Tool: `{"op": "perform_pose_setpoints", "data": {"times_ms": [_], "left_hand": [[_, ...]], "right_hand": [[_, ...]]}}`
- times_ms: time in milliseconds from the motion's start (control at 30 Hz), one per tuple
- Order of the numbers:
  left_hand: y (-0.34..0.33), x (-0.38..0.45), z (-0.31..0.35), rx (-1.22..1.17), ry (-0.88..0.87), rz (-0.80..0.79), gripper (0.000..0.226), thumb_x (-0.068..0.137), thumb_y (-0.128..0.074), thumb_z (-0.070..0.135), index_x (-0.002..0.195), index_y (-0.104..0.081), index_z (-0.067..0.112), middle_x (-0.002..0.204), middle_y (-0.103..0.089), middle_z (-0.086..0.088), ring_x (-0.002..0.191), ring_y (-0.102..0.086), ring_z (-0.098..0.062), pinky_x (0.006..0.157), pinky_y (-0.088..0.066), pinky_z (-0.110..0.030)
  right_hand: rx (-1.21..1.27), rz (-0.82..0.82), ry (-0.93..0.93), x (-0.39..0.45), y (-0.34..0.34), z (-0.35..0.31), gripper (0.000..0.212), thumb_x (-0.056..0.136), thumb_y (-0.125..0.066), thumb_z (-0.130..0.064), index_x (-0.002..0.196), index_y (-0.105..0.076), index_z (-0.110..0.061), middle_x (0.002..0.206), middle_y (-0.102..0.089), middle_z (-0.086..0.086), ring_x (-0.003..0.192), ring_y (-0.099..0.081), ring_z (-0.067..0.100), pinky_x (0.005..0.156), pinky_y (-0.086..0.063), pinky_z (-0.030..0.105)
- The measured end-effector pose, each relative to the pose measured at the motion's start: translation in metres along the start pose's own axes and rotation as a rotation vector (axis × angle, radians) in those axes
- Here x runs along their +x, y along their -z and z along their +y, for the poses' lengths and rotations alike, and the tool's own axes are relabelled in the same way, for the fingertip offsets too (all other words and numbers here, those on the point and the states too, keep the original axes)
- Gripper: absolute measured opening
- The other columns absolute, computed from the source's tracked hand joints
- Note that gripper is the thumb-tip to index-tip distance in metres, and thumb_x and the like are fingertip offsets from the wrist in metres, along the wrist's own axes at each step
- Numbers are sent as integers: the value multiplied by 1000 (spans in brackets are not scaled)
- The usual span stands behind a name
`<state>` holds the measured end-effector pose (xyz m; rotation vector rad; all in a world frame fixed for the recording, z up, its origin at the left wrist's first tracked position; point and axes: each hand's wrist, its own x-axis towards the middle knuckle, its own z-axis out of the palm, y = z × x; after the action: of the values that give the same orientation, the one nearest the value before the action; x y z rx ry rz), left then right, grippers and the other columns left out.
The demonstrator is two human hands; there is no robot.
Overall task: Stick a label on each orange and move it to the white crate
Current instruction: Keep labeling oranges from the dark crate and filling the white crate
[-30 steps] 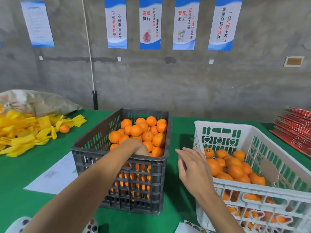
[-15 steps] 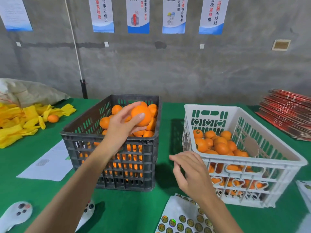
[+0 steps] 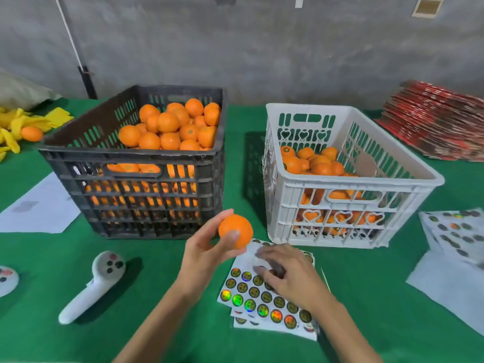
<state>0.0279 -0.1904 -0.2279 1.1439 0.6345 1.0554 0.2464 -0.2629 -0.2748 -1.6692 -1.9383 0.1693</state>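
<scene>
Orange gripped in left hand fingers above the desk, before both crates; right hand fingers curled, blurred, on label sheet; grasp unclear.

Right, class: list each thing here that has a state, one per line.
left hand: holds an orange, no label visible
right hand: fingers on the sticker sheet
sticker sheet: partly used, top rows bare
black crate: heaped with oranges
white crate: partly filled
</scene>
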Motion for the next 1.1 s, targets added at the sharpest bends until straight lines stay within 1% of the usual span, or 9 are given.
{"op": "perform_pose_setpoints", "data": {"times_ms": [133,233,367,533,767,833,900,967,1100], "left_hand": [[-10,-14,-45,-97,177,256,45,83,-83,36,126,-71,26,132,-66,-19,107,-74,-36,82,-63,-36],[-12,-19,-56,-160,244,325,35,95,-72,32,129,-66,29,130,-67,-18,103,-76,-36,82,-63,-30],[-15,-22,-58,-112,255,327,34,100,-64,38,134,-61,34,132,-67,-13,101,-77,-33,89,-59,-35],[-14,-27,-58,-150,255,344,30,102,-60,42,132,-62,39,132,-68,-11,101,-77,-34,75,-60,-21],[-16,-30,-58,-160,166,316,36,102,-59,41,137,-60,34,132,-69,-13,103,-76,-38,81,-61,-24],[-17,-31,-59,-138,149,308,38,102,-57,41,138,-58,31,133,-67,-14,103,-76,-38,88,-62,-32],[-17,-31,-61,-114,128,301,39,103,-56,40,140,-57,29,134,-66,-15,103,-76,-38,92,-61,-36],[-17,-31,-61,-109,112,305,38,103,-54,39,139,-56,27,133,-66,-17,104,-75,-38,93,-61,-37],[-17,-30,-63,-100,113,304,37,105,-53,37,140,-54,27,134,-65,-16,104,-76,-37,88,-61,-31]], "right_hand": [[-5,-72,-37,-5,-8,3,61,83,-64,-72,126,-72,-29,139,-56,-23,128,-45,-1,111,-33,24],[0,-103,-37,-4,-8,4,63,82,-58,-77,123,-74,-31,140,-56,-22,129,-45,3,112,-34,27],[-77,-93,44,-6,-8,4,45,92,-62,-61,116,-78,-26,136,-63,-15,124,-53,12,107,-44,32],[-140,-71,90,-6,-5,-2,34,96,-64,-49,110,-80,-22,125,-68,-12,113,-61,16,93,-54,33],[-250,-66,191,-5,-2,-10,20,97,-68,-37,103,-81,-22,112,-73,-12,98,-66,13,77,-60,30],[-228,-130,166,-6,-1,-9,34,100,-61,-46,116,-78,-21,123,-70,-11,110,-63,11,93,-56,28],[-124,-196,79,-10,1,-4,64,95,-52,-69,136,-65,-21,142,-57,-16,130,-49,3,113,-32,15],[-45,-229,29,-17,0,0,82,88,-51,-80,146,-55,-23,151,-45,-21,138,-34,-5,115,-16,8],[68,-204,-12,-18,-6,3,70,88,-61,-69,142,-59,-24,149,-46,-23,138,-34,-7,117,-24,14]]}}
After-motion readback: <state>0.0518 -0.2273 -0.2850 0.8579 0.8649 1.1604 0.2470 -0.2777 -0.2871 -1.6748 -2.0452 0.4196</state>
